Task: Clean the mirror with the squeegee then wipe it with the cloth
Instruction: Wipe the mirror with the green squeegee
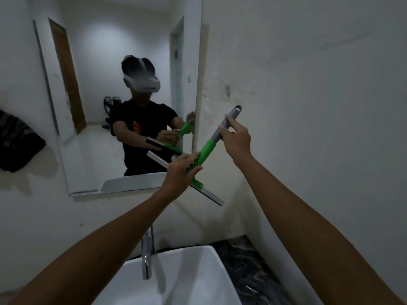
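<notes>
The wall mirror [105, 69] hangs above the sink and reflects a person wearing a white headset. A squeegee [208, 148] with a green neck, grey handle and long white-and-black blade sits tilted against the mirror's lower right corner. My left hand [179, 172] grips its green head just above the blade. My right hand [236, 139] holds the grey handle higher up, index finger extended. A dark cloth [17, 144] hangs on the wall left of the mirror.
A white basin [198, 276] with a chrome tap [147, 254] sits directly below. A dark marbled counter [248, 267] lies to its right. A pale wall [319, 106] closes off the right side.
</notes>
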